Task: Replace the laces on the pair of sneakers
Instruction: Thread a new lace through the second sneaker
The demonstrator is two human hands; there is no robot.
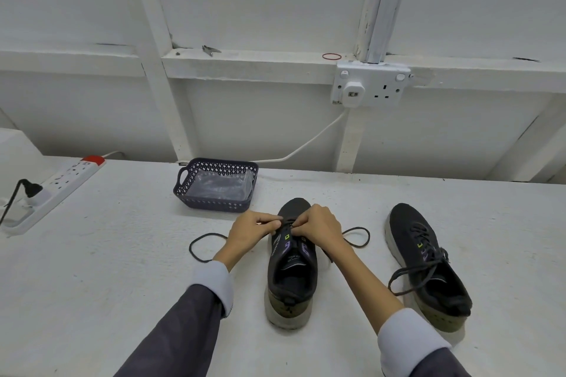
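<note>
I put the job a little past halfway. The right sneaker (428, 263) looks laced to the top, its ends loose. The middle sneaker (291, 272) on the table (122, 254) has its dark lace (190, 249) only at the toe-end eyelets, tails trailing to both sides. The left hand (255, 231) and right hand (321, 228) each pinch the lace there. The upper eyelets are still to do.

From here the left hand (254, 231) and right hand (320, 225) cover the front eyelets of the left sneaker (291, 266), so I can't see how the lace (190, 249) they pinch is threaded — both loops slip under the wrists. The clear bag (220, 185) in the basket (214, 204) blurs whatever it holds.
</note>
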